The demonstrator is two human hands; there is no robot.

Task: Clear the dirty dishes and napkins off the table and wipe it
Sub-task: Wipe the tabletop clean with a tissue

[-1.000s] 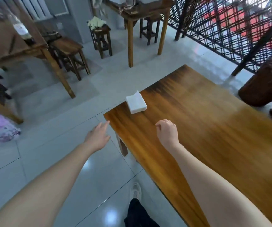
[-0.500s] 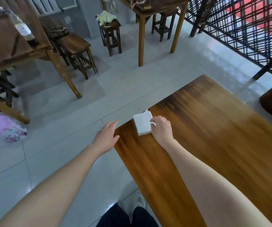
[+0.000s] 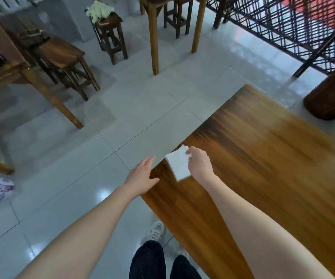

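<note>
A white stack of napkins [image 3: 177,165] lies at the near left corner of the brown wooden table [image 3: 263,162]. My right hand [image 3: 200,165] is on the stack's right side, its fingers curled over the edge and gripping it. My left hand [image 3: 142,175] hovers just off the table's corner, to the left of the stack, with fingers relaxed and holding nothing. No dishes show on the part of the table in view.
Wooden stools [image 3: 62,55] and other tables [image 3: 154,33] stand across the tiled floor; one stool carries a pale cloth [image 3: 100,10]. A woven screen [image 3: 295,23] and a dark wicker seat [image 3: 331,97] are at the right. My shoes [image 3: 154,232] are by the table's edge.
My right hand reached forward to the napkin stack and closed on its right edge. My left hand came closer to the table's corner. The view tilted down and nearer.
</note>
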